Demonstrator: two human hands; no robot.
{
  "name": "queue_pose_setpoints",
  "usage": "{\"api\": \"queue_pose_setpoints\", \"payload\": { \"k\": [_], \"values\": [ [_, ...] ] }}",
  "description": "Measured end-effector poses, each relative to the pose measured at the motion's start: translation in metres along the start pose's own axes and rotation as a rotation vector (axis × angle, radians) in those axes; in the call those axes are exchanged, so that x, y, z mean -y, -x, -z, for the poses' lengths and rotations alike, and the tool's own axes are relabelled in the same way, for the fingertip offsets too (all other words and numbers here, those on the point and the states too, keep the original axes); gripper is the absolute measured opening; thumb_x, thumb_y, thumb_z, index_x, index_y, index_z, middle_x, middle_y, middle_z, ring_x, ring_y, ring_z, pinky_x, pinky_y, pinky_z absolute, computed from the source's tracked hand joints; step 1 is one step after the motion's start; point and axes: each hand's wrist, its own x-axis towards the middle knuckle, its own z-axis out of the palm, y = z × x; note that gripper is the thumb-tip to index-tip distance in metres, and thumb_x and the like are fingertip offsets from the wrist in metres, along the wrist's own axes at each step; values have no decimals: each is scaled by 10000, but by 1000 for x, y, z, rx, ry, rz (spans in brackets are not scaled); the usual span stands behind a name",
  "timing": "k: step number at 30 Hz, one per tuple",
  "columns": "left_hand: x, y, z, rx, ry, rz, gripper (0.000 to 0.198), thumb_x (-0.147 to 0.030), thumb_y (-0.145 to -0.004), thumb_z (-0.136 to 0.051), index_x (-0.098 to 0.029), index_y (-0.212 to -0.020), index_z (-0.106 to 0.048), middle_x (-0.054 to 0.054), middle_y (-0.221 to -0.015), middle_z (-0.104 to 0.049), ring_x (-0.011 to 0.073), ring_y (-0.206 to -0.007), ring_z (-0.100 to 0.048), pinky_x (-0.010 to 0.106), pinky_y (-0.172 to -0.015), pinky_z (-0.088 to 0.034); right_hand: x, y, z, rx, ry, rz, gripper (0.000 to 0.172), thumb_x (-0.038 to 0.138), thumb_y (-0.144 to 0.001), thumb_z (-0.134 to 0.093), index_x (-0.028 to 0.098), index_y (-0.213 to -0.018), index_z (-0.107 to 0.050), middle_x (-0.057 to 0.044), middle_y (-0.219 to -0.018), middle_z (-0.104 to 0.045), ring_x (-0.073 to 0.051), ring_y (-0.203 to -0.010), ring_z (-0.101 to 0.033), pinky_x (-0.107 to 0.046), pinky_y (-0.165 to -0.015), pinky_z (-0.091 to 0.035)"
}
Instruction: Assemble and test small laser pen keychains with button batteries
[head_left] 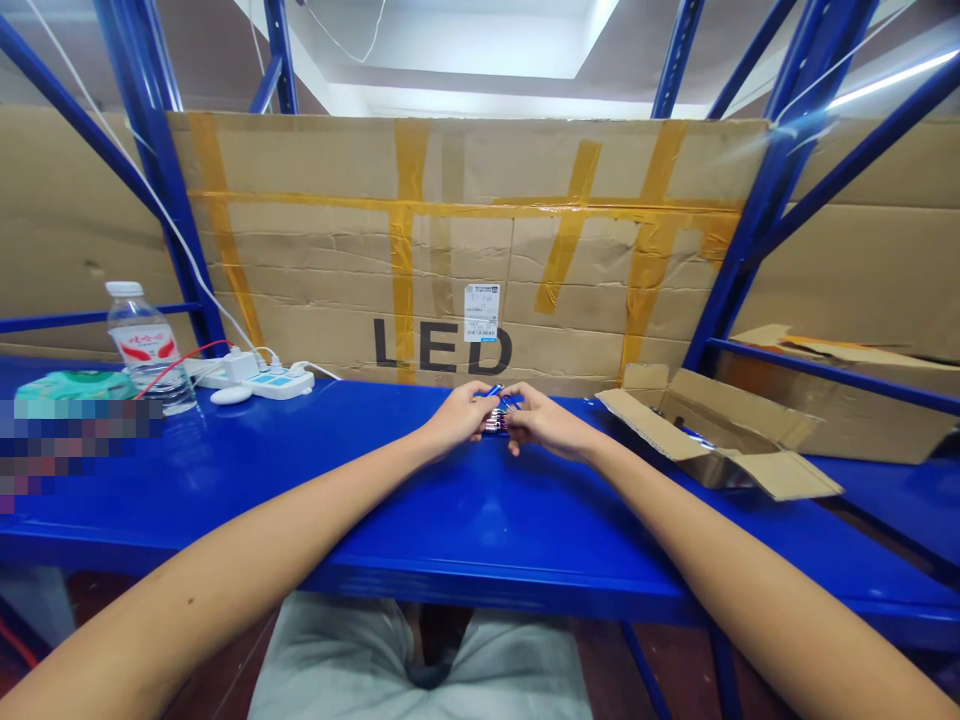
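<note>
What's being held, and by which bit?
Small shiny pieces: the left grip has their left end, the right grip their right. Exactly what they are, I can't tell.

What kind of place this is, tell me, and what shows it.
Probably a storeroom or small workshop: blue metal uprights flank a blue work surface, a taped cardboard panel printed LED stands behind it, and an open cardboard box sits at the right.

The table (495, 530) was just glossy blue. Over on the left sat 1 clear bottle (154, 350), 1 greenish packet (75, 386), plus a white power strip (279, 383); 1 open cardboard box (652, 425) sat over right.
</note>
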Motion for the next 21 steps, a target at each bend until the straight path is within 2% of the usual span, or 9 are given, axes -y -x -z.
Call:
{"api": "queue_pose_setpoints", "payload": {
  "k": [5,9,14,16,21],
  "values": [
    [-1,4,3,-34,-253,-165,186,-311,-800,-583,-134,-744,-592,-46,-545,-498,80,-467,-407,223,-477,-287,-8,-1,-2,57,138,55,243,275,-845,-552,231,-1023,-392,102,-576,-422,-102,-460,-476,-292,-506,-493],
    [-1,3,4,-52,-248,-142,197,-297,-766,-573,-147,-640,-558,-66,-477,-424,84,-473,-370,228,-498,-263,-9,1,-2,34,400,161,207,278,-911,-485,217,-1096,-417,62,-619,-505,-137,-539,-561,-283,-563,-460],
    [1,0,5,-87,-184,-151,175,-289,-737,-564,-162,-623,-525,-72,-465,-407,87,-475,-370,230,-507,-259,-9,0,-3,-33,670,374,154,252,-937,-433,216,-1081,-473,-50,-874,-624,-203,-807,-598,-333,-744,-447],
    [2,-1,6,-94,-176,-156,162,-284,-727,-561,-164,-626,-519,-71,-470,-416,88,-477,-376,230,-505,-259,-10,-1,-3,-43,755,415,156,237,-944,-406,207,-1083,-468,-85,-956,-633,-222,-866,-592,-340,-764,-430],
    [1,1,4,-92,-194,-134,176,-284,-722,-552,-172,-607,-483,-75,-458,-398,87,-468,-367,231,-498,-250,-13,-2,-2,-57,886,441,152,202,-946,-346,199,-1057,-449,-83,-868,-637,-205,-744,-574,-309,-690,-397]
  ]
}}
